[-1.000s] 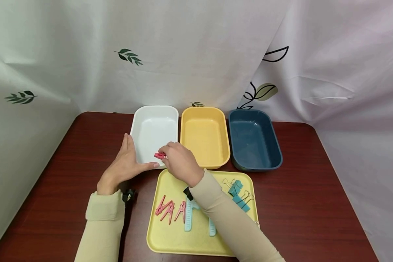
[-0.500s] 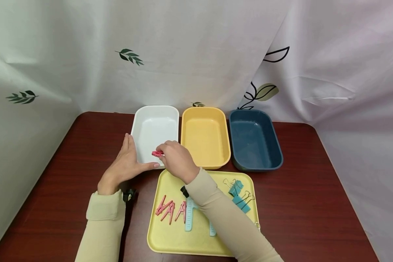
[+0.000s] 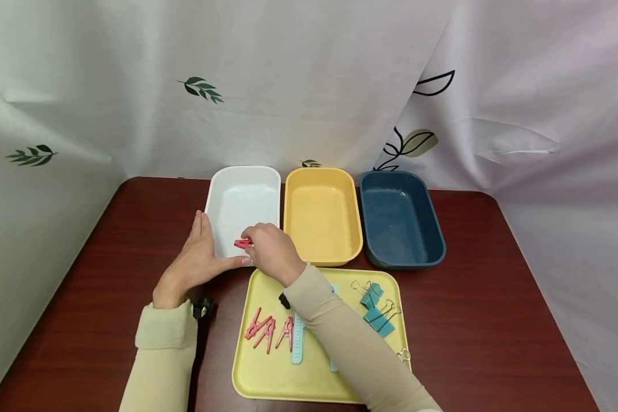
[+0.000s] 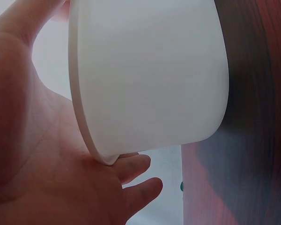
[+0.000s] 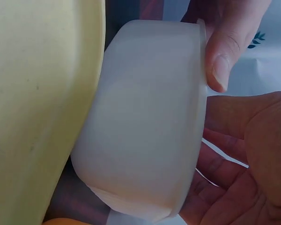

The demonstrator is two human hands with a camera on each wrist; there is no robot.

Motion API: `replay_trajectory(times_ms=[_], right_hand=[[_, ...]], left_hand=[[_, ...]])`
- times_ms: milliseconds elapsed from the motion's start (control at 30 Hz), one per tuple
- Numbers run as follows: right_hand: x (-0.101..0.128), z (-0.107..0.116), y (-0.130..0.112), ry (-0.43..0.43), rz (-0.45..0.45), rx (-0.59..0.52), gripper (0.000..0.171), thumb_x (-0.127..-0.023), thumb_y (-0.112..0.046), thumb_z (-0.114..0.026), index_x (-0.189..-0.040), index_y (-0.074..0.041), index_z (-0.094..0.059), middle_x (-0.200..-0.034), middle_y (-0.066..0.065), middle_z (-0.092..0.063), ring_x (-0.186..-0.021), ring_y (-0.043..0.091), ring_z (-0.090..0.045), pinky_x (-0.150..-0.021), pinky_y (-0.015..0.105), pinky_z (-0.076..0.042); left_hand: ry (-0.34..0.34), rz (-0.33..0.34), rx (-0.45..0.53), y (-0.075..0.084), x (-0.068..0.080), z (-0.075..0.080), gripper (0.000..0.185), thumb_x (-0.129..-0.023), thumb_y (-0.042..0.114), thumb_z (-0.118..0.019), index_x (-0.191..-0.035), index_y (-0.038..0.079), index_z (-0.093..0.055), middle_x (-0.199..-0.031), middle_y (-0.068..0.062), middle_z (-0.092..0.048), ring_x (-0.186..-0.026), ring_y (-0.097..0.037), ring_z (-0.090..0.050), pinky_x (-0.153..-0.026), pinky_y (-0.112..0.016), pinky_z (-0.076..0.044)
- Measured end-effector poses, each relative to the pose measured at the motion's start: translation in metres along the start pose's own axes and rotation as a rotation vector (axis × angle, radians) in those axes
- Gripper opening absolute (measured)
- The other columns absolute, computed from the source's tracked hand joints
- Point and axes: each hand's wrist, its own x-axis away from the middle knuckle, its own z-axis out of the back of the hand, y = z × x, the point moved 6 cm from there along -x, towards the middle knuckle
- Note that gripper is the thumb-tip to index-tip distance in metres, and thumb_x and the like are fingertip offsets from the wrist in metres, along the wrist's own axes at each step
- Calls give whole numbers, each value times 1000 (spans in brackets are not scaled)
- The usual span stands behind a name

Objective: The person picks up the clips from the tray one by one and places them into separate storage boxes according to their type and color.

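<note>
Over the near end of the white bin [image 3: 242,200], my right hand [image 3: 275,252] pinches a pink clothespin [image 3: 242,244] between thumb and fingers. My left hand [image 3: 195,260] is spread around that bin's near-left corner. Its thumb lies along the near rim and its straight fingers rest against the left side. The left wrist view has the bin's white wall [image 4: 150,75] beside the left palm. In the right wrist view, the left thumb [image 5: 221,70] is at the rim, while the clothespin is hidden behind the bin's wall.
A yellow tray [image 3: 278,380] in front bears several pink clothespins [image 3: 269,335], light blue ruler-like strips [image 3: 298,343] and teal binder clips [image 3: 379,320]; the right forearm covers part of it. An orange-yellow bin [image 3: 321,217] and a dark blue bin [image 3: 399,223] stand right of the white one.
My right hand has shifted slightly left over the white bin with the clothespin in its fingers. The left hand has stayed in place.
</note>
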Motion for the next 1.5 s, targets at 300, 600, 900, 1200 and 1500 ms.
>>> replay_trajectory(times_ms=[300, 600, 900, 1200, 1500], right_hand=[[-7, -6, 1, -35, 15, -17, 26, -95, -15, -70, -120, -9, -74, -110, 3, -73, -95, 15, -65, -81, 24, -53], [-11, -9, 2, -73, 28, -1, 23, -95, -17, -70, -116, -10, -75, -105, 2, -73, -89, 14, -65, -80, 23, -53], [-14, -11, 4, -123, 25, 13, 25, -94, -21, -72, -117, -12, -75, -106, 1, -74, -93, 14, -67, -79, 25, -54], [-14, -9, 5, -121, 35, -25, 25, -94, -15, -70, -119, -11, -74, -107, 2, -74, -95, 14, -68, -77, 23, -54], [-13, -4, 5, -113, 43, -24, 26, -96, -11, -67, -121, -11, -73, -111, 3, -73, -100, 16, -67, -84, 23, -53]], left_hand=[[2, 3, -1, 0, 0, 0, 141, -78, 61, -79, -153, -8, 18, -161, -27, 23, -150, -47, 8, -114, -65, -22], [5, -9, 4, 1, 0, 1, 139, -79, 59, -79, -153, -8, 17, -161, -29, 22, -150, -47, 9, -114, -64, -22], [-8, -4, 3, 0, 1, 0, 137, -81, 59, -77, -152, -9, 18, -160, -30, 22, -150, -46, 11, -116, -63, -20], [-15, 2, -6, 0, 0, 0, 137, -81, 59, -77, -152, -9, 19, -160, -29, 24, -150, -47, 10, -115, -64, -20], [-13, 15, -12, 1, 0, 0, 138, -80, 60, -77, -152, -8, 19, -160, -29, 22, -150, -48, 8, -115, -64, -21]])
